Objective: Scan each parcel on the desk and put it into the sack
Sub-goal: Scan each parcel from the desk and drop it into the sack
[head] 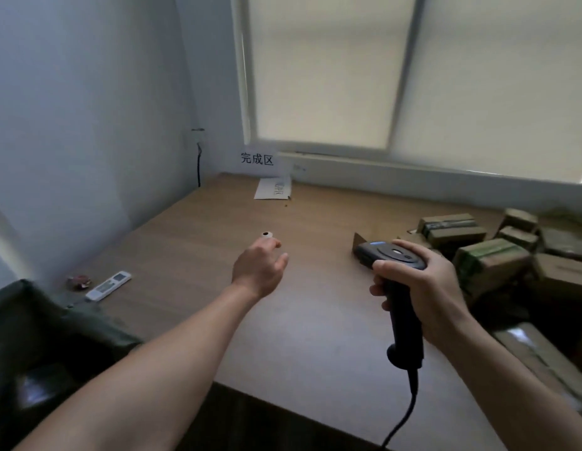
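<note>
Though near sack, remote on desk

Mid bench is bare wood: widest open lane runs 6 to 12 o'clock btwn the two forearms. L grip hangs in that lane, fingers loose, w/ a small white bit just past its fingertips. From 2 to 4 o'clock, parcels piled tight, touching, running out of view; no gaps to pass thru. R grip, wrapped round scanner, sits just beside the pile's near cnr; cable drops at 6. At 9: remote & small red item near wall. At 8, sack rim just off bench's edge. Paper sheet flat at 12.
</note>
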`<state>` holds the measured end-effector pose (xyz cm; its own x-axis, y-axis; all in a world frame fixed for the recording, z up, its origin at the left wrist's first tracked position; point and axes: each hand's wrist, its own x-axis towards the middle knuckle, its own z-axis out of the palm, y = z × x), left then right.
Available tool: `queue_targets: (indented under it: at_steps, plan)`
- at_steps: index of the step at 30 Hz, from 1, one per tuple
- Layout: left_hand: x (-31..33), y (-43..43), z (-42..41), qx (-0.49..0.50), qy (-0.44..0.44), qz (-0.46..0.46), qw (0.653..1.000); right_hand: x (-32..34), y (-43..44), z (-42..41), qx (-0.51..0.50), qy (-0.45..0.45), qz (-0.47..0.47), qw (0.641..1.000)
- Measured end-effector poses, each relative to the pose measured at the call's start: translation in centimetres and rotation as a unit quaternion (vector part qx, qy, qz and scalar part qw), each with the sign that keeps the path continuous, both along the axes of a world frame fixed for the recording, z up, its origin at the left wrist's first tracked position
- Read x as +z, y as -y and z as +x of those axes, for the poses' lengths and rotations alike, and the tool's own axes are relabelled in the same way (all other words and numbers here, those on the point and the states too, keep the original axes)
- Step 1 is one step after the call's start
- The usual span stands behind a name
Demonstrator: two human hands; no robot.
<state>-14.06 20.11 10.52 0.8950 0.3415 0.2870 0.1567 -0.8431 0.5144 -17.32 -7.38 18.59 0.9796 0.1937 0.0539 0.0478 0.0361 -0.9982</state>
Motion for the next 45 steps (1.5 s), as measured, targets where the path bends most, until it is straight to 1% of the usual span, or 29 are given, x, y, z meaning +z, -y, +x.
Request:
queue_targets:
  at_steps: [5,11,15,20,26,30,35,40,45]
  plan:
    - [0.1,5.5,4.9,-0.051,-0.022,0.020,0.998,-0.1,5.0,2.7,-0.041,0.010,-0.010,0.999]
    - [-1.7,8.8,12.1,-0.099,-0.062,0.033,0.993,-1.6,7.7,7.3,-0.087,0.007,-0.016,0.996]
    - [-3.5,9.9,18.5,-0.134,-0.103,0.034,0.985,-2.9,7.8,12.0,-0.110,-0.002,-0.027,0.994]
    - [-6.4,10.5,28.3,-0.167,-0.164,0.017,0.972,-5.0,6.6,19.8,-0.140,-0.025,-0.042,0.989]
    - [-10.4,11.8,38.6,-0.190,-0.236,0.010,0.953,-7.5,5.9,27.6,-0.184,-0.072,-0.055,0.979]
    - [-13.6,13.2,43.8,-0.196,-0.270,0.054,0.941,-9.5,6.3,31.1,-0.210,-0.102,-0.059,0.971]
    - [-16.6,14.8,48.0,-0.190,-0.311,0.096,0.926,-11.6,6.7,33.6,-0.240,-0.143,-0.063,0.958]
    - [-18.7,15.2,50.4,-0.185,-0.318,0.092,0.925,-13.0,7.0,34.8,-0.242,-0.151,-0.070,0.956]
    - [-18.7,14.1,48.5,-0.171,-0.342,0.095,0.919,-13.2,6.8,34.3,-0.244,-0.143,-0.061,0.957]
